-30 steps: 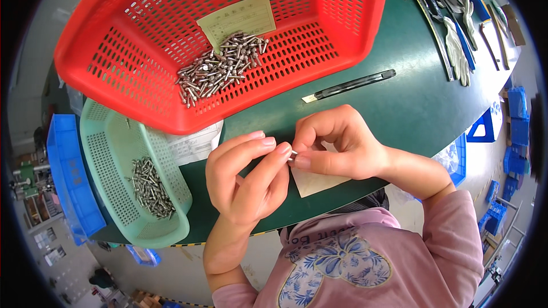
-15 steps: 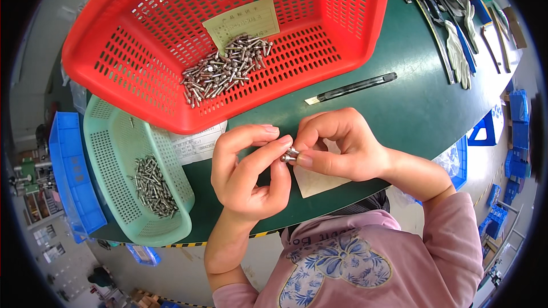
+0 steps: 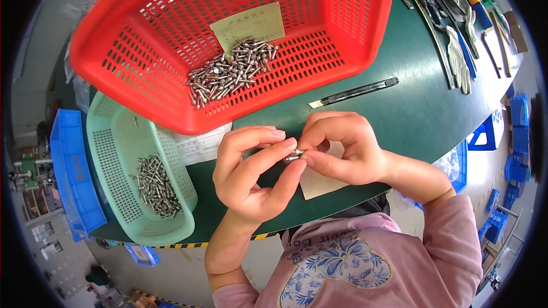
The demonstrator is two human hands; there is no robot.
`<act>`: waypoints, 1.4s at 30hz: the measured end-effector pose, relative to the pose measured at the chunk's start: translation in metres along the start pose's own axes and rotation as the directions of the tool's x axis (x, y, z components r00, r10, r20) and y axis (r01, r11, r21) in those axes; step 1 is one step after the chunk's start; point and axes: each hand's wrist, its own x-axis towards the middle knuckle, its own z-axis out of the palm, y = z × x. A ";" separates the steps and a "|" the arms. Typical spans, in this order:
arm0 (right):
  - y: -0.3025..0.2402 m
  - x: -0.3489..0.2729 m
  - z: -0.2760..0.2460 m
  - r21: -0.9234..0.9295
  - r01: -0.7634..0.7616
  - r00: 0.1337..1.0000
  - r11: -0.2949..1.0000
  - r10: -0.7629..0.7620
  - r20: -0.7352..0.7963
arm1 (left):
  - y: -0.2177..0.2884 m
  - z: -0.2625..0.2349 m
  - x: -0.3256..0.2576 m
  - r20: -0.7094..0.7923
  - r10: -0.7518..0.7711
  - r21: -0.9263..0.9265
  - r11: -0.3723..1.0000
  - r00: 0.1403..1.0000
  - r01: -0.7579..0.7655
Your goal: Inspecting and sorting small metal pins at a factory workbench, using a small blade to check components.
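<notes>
My left hand (image 3: 248, 179) and my right hand (image 3: 345, 151) meet over the near side of the table, both closed in a fingertip pinch. Between them are small shiny metal pins (image 3: 293, 158), seemingly two side by side; fingers hide part of them. The left thumb and forefinger press on one end, the right thumb and forefinger on the other. Beyond my hands, a heap of similar metal pins (image 3: 231, 74) lies in a red perforated basket (image 3: 362, 63) with a yellowish card (image 3: 248, 23). To the left, a pale green basket (image 3: 185, 199) contains another pin heap (image 3: 157, 188).
A black utility knife (image 3: 357, 91) with its blade out lies beyond my right hand. Under that hand is a beige sheet (image 3: 319, 182). A printed paper (image 3: 200, 145) sits between the baskets. Gloves (image 3: 456, 60) and tools crowd the far right; a blue bin (image 3: 77, 171) stands far left.
My left thumb has straightened and slid toward the right fingertips, along the pins. The pins have turned slightly in my fingers. The whole view has shifted a little.
</notes>
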 end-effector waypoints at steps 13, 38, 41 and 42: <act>0.013 0.008 -0.011 -0.526 0.265 0.955 0.808 -0.295 0.028 | 0.047 -0.084 -0.014 -0.273 0.040 0.630 0.762 0.961 0.147; 0.023 0.116 -0.009 -0.930 0.337 0.941 0.143 -0.065 0.331 | -0.031 -0.025 0.006 -0.191 0.020 0.589 0.802 0.981 0.098; 0.027 0.115 -0.018 -0.922 0.358 0.933 0.147 -0.102 0.346 | -0.036 -0.023 0.006 -0.182 0.021 0.595 0.798 0.983 0.093; 0.025 0.113 -0.018 -0.912 0.346 0.936 0.219 -0.141 0.321 | -0.036 -0.023 0.005 -0.185 0.021 0.593 0.799 0.982 0.095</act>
